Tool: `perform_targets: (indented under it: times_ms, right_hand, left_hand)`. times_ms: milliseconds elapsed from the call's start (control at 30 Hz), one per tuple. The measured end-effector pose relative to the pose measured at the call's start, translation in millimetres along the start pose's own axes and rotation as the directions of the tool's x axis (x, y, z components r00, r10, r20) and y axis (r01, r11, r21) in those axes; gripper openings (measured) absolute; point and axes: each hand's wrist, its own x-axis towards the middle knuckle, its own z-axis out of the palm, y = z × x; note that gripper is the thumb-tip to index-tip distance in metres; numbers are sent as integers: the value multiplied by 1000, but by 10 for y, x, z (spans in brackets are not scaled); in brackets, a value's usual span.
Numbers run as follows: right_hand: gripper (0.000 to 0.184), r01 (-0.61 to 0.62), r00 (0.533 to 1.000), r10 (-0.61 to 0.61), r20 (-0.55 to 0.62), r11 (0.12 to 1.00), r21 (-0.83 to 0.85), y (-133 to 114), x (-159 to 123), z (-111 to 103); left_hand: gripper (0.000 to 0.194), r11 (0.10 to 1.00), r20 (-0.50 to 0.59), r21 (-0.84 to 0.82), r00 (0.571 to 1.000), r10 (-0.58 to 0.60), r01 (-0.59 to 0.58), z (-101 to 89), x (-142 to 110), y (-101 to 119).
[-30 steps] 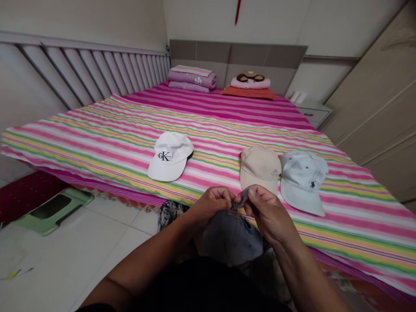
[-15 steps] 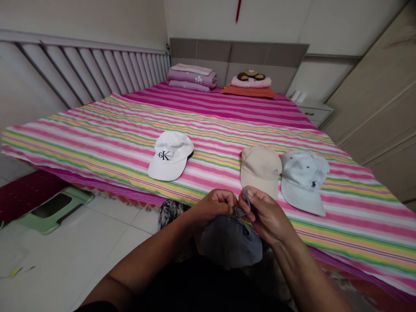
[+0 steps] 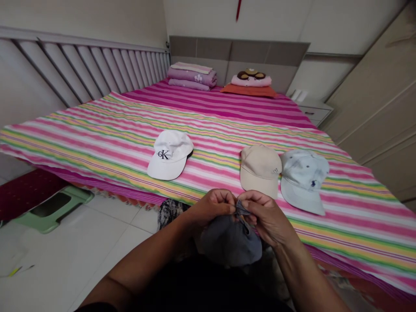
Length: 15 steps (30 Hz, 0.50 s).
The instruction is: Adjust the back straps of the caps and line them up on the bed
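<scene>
A dark grey cap [image 3: 227,242] rests at my lap, its back strap drawn up between my fingers. My left hand [image 3: 212,208] pinches the strap from the left side. Opposite it, my right hand [image 3: 264,214] has thumb and fingers closed on the same grey strap [image 3: 240,209]. The two hands nearly touch. Just beyond them on the bed lie a beige cap [image 3: 260,167] and a pale blue cap [image 3: 303,177], side by side. A white cap [image 3: 170,151] with black letters sits apart to the left, its brim toward me.
The bed carries a striped sheet [image 3: 107,143]. Folded purple bedding [image 3: 191,78] and a pink pillow [image 3: 250,81] are stacked by the headboard [image 3: 211,50]. A green stool [image 3: 55,212] stands on the tiled floor at left. A white nightstand [image 3: 313,112] is at the back right.
My right hand has shifted slightly at the strap; the strap's raised loop is now folded down between the fingertips of both hands. The caps on the bed have not moved.
</scene>
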Motion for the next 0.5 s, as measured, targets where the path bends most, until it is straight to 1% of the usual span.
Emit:
perform_targets:
  times_ms: [200, 333, 500]
  right_hand:
    - [14, 25, 999, -26, -44, 1000, -16, -6, 15, -11]
    - [13, 39, 995, -49, -82, 993, -115, -34, 4, -5]
    - [9, 26, 997, -44, -68, 968, -250, -74, 11, -53]
  left_hand:
    - [15, 999, 2, -13, 999, 53, -53, 2, 6, -10]
    - [17, 999, -19, 2, 999, 39, -38, 3, 5, -4]
    - [13, 999, -9, 16, 999, 32, -32, 8, 2, 2]
